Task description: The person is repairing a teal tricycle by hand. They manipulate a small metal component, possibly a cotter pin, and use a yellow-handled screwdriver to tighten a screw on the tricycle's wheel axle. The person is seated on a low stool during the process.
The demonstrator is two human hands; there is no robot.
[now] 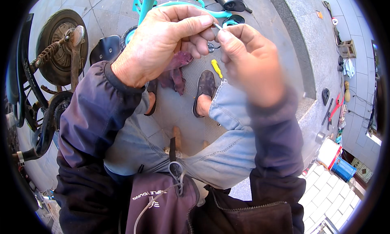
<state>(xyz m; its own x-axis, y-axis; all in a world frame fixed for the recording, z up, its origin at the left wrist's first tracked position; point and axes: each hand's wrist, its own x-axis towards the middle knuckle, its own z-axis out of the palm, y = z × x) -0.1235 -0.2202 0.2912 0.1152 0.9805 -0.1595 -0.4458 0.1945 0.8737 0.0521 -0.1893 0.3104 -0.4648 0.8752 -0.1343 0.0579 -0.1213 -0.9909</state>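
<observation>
- Two dark sleeves [97, 108], nearest.
- One teal frame [147, 8], far, cut off.
- Left hand [162, 43] and right hand [254, 59] pinching narrowly, right wrist blurred.
- One yellow-handled screwdriver [217, 68], far, right of centre.
- One slim metallic piece [217, 26] between both hands' fingertips, ends hidden.

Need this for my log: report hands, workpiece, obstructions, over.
Left hand and right hand pinching thin silvery piece. Piece slants between them. Nothing visibly blocking; yellow-handled screwdriver near right shoe.
</observation>
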